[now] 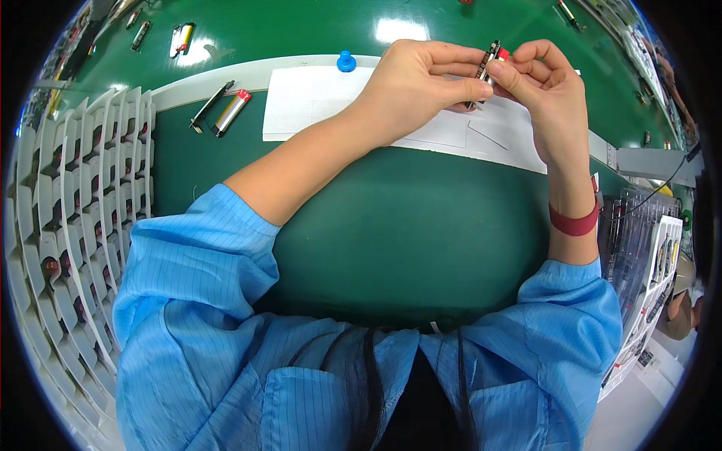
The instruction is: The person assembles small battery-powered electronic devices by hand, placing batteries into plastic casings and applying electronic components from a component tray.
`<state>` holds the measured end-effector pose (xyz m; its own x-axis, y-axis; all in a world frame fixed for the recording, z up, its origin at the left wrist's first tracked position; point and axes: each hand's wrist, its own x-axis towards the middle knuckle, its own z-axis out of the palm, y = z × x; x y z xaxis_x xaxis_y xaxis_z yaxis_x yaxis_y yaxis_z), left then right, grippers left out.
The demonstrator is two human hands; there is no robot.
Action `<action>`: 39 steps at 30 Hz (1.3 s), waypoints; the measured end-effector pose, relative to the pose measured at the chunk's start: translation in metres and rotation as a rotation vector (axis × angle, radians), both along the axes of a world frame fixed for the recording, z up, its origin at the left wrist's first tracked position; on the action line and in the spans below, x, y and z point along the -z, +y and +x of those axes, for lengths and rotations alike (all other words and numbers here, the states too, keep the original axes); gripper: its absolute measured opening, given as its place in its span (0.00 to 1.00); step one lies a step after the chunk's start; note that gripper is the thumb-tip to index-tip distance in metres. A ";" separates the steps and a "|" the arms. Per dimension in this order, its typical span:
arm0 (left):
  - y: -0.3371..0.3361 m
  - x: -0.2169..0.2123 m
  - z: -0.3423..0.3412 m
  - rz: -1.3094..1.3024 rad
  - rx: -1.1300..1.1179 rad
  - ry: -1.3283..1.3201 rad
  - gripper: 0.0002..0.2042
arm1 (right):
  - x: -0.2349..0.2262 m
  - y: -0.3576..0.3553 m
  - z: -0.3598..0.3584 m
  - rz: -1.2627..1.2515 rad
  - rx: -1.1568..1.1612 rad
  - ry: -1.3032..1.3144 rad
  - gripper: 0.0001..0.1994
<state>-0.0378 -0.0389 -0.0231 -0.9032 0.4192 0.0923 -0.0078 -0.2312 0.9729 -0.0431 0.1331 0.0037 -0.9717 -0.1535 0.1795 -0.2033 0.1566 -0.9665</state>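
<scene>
At one o'clock, left hand (pixel 415 74) and right hand (pixel 555 86) pinch a circuit board (pixel 489 59), seemingly steadying it above white paper (pixel 304 101).

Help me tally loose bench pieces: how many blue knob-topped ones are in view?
1: the blue knob-topped piece is at the upper edge of the white paper, left of the left hand. Others may be hidden from view.

This looks like an electronics assembly workshop: I hold a small circuit board (pixel 486 66) over a green bench (pixel 406 225), and stacked white trays (pixel 83 188) with pocketed parts stand on my left. More battery-like units (pixel 182 39) lie on the far green surface (pixel 286 30), and I wear a striped blue work coat (pixel 195 301).
</scene>
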 end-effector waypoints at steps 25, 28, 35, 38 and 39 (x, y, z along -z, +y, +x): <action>0.013 -0.010 0.012 -0.457 -0.353 0.634 0.34 | 0.018 0.052 -0.046 -0.077 0.346 0.050 0.20; 0.021 -0.036 0.040 -0.162 -0.190 0.684 0.38 | 0.029 0.085 -0.054 0.466 0.572 0.261 0.20; -0.026 -0.147 0.160 0.337 -0.004 1.107 0.29 | -0.034 0.063 0.033 0.545 0.352 0.393 0.15; -0.030 -0.171 0.178 0.547 -0.284 1.043 0.16 | -0.073 0.052 0.090 0.239 0.040 0.212 0.14; -0.039 -0.183 0.181 0.547 -0.176 1.038 0.14 | -0.088 0.046 0.113 0.181 -0.094 0.184 0.13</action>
